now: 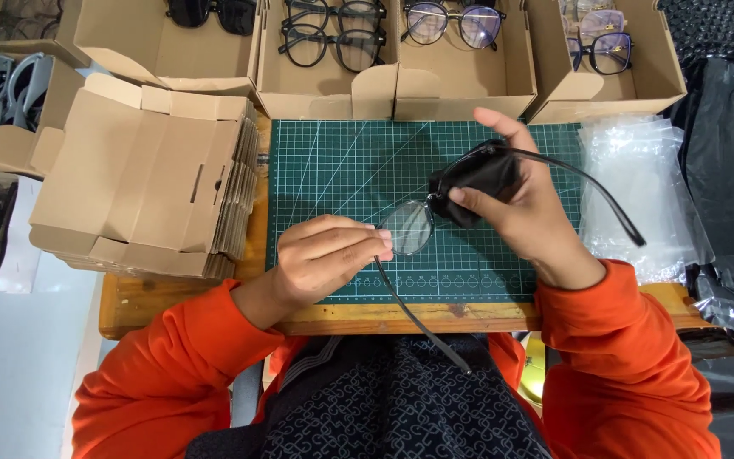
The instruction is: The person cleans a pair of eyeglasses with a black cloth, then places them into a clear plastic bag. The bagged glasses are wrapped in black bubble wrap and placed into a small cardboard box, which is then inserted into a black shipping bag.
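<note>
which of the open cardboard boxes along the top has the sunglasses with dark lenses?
The leftmost box: its glasses have opaque black lenses; the other three hold clear-lensed frames.

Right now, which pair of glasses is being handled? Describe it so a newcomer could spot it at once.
Start at the green cutting mat in the middle of the bench. Above it, the left hand pinches one side of a black-framed pair of glasses while the right hand presses a black cloth over the other lens. Unlike the pairs in the cardboard boxes behind, its arms are unfolded.
</note>
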